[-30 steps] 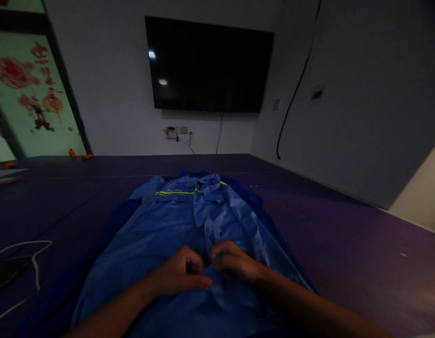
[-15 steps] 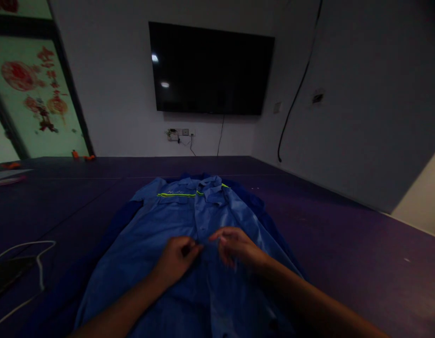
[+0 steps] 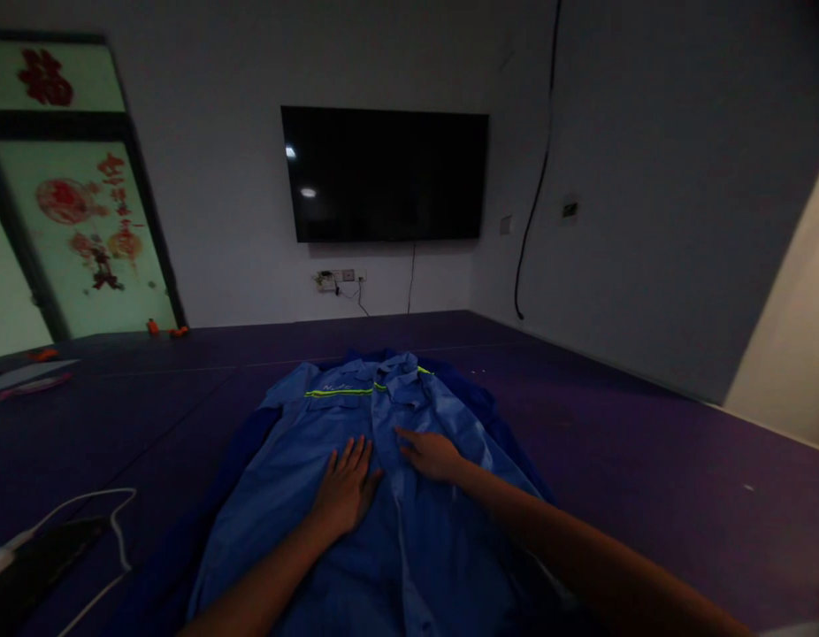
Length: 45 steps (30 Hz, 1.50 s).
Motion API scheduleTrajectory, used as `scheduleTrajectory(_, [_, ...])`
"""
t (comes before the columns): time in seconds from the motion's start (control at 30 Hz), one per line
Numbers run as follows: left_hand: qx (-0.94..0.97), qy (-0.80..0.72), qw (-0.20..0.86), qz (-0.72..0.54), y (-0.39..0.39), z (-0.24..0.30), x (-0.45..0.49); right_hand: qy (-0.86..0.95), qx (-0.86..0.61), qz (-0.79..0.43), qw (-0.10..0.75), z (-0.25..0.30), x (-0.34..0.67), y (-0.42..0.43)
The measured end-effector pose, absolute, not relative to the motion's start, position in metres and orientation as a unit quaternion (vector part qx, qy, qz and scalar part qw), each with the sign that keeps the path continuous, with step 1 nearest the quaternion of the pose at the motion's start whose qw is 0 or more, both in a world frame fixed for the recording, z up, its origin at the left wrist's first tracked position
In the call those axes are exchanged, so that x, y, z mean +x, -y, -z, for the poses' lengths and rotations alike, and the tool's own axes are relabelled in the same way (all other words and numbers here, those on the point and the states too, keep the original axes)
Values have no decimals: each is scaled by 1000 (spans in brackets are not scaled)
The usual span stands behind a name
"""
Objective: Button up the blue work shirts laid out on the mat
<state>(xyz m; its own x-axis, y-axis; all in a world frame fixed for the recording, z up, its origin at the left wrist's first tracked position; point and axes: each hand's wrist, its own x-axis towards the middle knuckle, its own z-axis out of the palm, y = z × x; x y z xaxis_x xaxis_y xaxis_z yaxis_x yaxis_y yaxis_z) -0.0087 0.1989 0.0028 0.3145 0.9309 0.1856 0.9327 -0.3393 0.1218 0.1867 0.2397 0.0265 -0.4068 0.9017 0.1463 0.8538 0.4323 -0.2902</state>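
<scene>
Lower left of the frame: white cable [image 3: 121, 535] looped near a dark flat object [image 3: 57, 553], both well apart from the garment. Left of centre, dark blue garment [image 3: 260, 426] showing from under the light blue shirt [image 3: 376, 540], which lies front up on the purple surface [image 3: 615, 469], lower middle of the frame, collar end farthest off. Left hand [image 3: 343, 488]: open, palm down, fingers spread on the shirt just left of the placket [image 3: 386, 456]; a second ago it was curled at the cloth near the front edge, gripping nothing now. Right of it, right hand [image 3: 431, 455]: loosely open, a finger stretched leftward to the placket, no cloth seen raised between the fingers; half a second ago it was blurred, just beside the left. Fold bunched between the hands a second ago is gone; front edge now runs as one fairly straight line toward the bottom of the frame. Reading: fingertip work at the front has given way to pressing the cloth flat, with the front panels lying closer together. Whether any button is fastened: too dark to tell.
</scene>
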Motion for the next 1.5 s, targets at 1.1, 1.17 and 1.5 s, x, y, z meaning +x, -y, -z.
scheduleTrajectory(1.1, [-754,647,37,104,-358,-4,3,609,-727,-124,292,-32,113,-397])
scheduleTrajectory(1.17, [-757,641,38,118,-363,-6,3,628,-708,-123,297,-28,117,-399])
scheduleTrajectory(1.5, [-673,547,-117,484,-373,-8,-17,659,-628,-151,386,-7,123,-404])
